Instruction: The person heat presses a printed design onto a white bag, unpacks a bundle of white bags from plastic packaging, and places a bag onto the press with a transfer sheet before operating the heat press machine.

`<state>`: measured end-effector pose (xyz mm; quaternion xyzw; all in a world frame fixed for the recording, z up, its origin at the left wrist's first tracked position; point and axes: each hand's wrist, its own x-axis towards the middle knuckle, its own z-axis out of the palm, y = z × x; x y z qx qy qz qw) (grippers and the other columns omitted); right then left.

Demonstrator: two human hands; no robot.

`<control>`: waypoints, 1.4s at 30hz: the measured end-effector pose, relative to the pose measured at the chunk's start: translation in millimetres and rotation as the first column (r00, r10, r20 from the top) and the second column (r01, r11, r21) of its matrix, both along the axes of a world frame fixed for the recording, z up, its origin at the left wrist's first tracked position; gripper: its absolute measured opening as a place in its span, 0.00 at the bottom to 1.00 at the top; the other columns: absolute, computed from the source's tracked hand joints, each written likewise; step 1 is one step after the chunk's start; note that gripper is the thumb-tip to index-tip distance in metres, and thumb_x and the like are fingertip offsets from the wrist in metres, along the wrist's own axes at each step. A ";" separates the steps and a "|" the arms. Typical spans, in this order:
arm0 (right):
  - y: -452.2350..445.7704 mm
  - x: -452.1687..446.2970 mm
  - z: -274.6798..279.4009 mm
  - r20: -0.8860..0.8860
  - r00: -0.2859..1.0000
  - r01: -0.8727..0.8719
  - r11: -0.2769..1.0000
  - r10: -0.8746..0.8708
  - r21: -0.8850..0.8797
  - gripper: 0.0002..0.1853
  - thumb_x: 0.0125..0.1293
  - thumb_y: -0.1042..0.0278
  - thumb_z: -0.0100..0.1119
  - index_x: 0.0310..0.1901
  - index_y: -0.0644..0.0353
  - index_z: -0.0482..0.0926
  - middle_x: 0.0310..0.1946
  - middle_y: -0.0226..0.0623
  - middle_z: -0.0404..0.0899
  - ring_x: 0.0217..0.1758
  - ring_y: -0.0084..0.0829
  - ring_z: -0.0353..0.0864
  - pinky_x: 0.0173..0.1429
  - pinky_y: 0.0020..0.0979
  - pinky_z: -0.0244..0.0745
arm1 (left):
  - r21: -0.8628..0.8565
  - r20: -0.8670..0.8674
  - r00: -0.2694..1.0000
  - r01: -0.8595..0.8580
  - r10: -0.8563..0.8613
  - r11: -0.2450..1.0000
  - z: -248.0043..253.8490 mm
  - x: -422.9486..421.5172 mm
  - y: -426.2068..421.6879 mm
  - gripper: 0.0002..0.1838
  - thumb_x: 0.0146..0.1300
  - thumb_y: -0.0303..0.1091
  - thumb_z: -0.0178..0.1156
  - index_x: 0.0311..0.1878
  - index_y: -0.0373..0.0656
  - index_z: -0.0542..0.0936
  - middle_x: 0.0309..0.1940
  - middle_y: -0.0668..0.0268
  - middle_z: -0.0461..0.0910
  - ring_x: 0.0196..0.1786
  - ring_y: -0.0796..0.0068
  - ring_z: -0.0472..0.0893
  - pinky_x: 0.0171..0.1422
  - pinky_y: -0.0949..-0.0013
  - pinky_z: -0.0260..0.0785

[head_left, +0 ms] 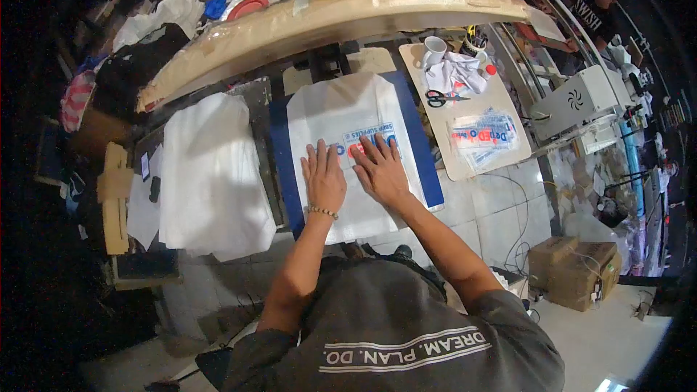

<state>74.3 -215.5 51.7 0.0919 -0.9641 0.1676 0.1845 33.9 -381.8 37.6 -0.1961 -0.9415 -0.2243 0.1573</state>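
A white plastic-looking bag or sheet [341,210] lies flat on a blue board [415,152] before me. Red and blue lettering [374,139] shows across its middle, partly covered by my fingers. My left hand [324,178], a beaded bracelet at its wrist, rests palm down at the left end of the lettering, fingers stretched out. Just to its right, my right hand [381,173] lies flat with spread fingers over the print. Neither hand grips anything. To the left sits a stack of similar white sheets [210,174].
A right-hand board [465,167] carries scissors [444,99], a white mug [434,51], crumpled cloth [457,72] and printed pieces [486,138]. A tape-wrapped curved beam [327,18] spans the back. Cardboard boxes [573,268] sit on the floor; another person [592,18] is at far right.
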 end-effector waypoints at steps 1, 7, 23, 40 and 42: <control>-0.1 -0.5 -0.8 0.018 1.000 0.009 1.000 -0.009 0.012 0.24 0.74 0.52 0.52 0.68 0.49 0.75 0.73 0.43 0.67 0.77 0.54 0.59 0.80 0.59 0.47 | -0.008 0.003 1.000 -0.003 0.003 1.000 1.0 0.1 0.8 0.21 0.71 0.30 0.52 0.65 0.39 0.75 0.73 0.46 0.66 0.76 0.36 0.61 0.79 0.35 0.47; -1.1 1.3 4.5 0.028 0.999 0.019 0.999 -0.020 0.040 0.24 0.74 0.51 0.52 0.68 0.48 0.75 0.74 0.43 0.66 0.78 0.53 0.59 0.80 0.60 0.46 | -0.034 0.028 0.999 0.021 -0.020 0.999 1.9 0.0 -2.8 0.23 0.69 0.28 0.53 0.68 0.40 0.73 0.74 0.46 0.64 0.77 0.36 0.59 0.80 0.35 0.47; 79.6 58.6 9.1 0.154 0.953 0.300 0.888 -0.261 -0.349 0.23 0.60 0.72 0.66 0.59 0.58 0.79 0.45 0.51 0.74 0.48 0.53 0.76 0.54 0.46 0.73 | 0.118 0.354 0.891 -0.345 0.285 0.931 21.6 66.3 -95.2 0.22 0.57 0.39 0.71 0.53 0.39 0.81 0.35 0.56 0.80 0.39 0.54 0.81 0.46 0.53 0.75; 84.8 46.7 6.5 0.186 0.971 0.208 0.906 -0.148 -0.368 0.20 0.54 0.79 0.69 0.51 0.56 0.83 0.44 0.46 0.74 0.50 0.48 0.78 0.52 0.40 0.75 | 0.028 0.041 0.960 -0.279 0.277 0.960 32.9 59.9 -54.8 0.25 0.54 0.32 0.71 0.57 0.39 0.79 0.44 0.53 0.79 0.49 0.51 0.78 0.56 0.51 0.71; 79.7 46.1 16.1 0.137 0.963 0.262 0.930 -0.233 -0.259 0.19 0.54 0.75 0.71 0.50 0.58 0.83 0.49 0.49 0.76 0.53 0.51 0.77 0.56 0.45 0.75 | 0.216 0.017 1.000 -0.010 0.007 0.976 28.9 40.9 -36.5 0.27 0.56 0.34 0.70 0.60 0.41 0.78 0.55 0.49 0.77 0.61 0.46 0.74 0.67 0.48 0.65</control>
